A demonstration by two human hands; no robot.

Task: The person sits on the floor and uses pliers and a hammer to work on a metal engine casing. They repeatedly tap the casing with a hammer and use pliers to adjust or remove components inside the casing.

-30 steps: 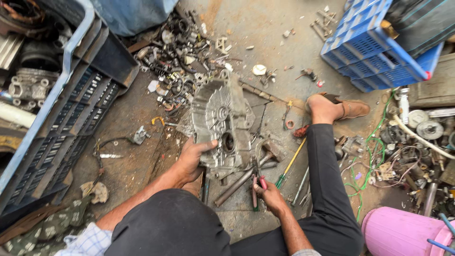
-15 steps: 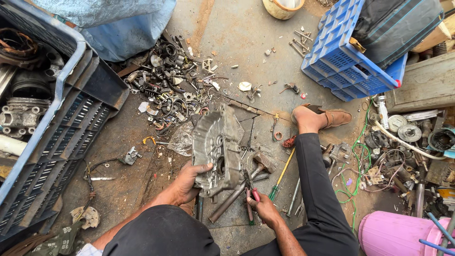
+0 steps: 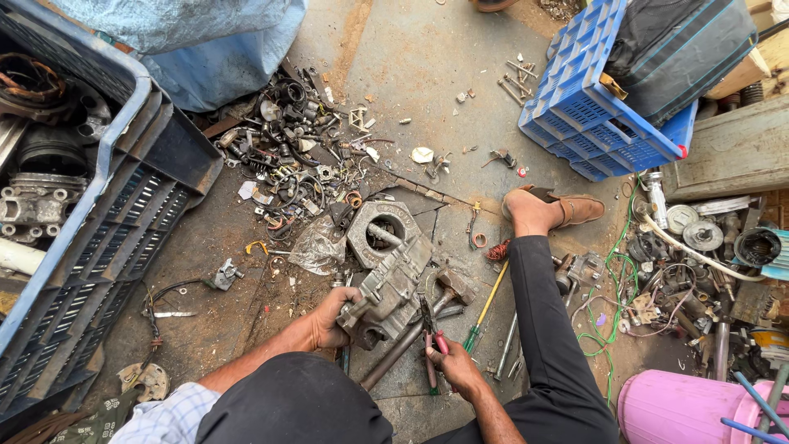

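One grey metal engine casing [image 3: 386, 275] lies on the concrete floor [image 3: 427, 74] straight ahead of the person, its long axis running up and away to the right. Left hand [image 3: 333, 316] clamps its near end; right hand [image 3: 452, 370], just beside it, grips red-handled pliers [image 3: 431, 325] pointing at the casing.

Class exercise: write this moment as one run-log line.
left hand: grips grey metal engine casing | right hand: holds red-handled pliers at casing | surface: cracked concrete floor
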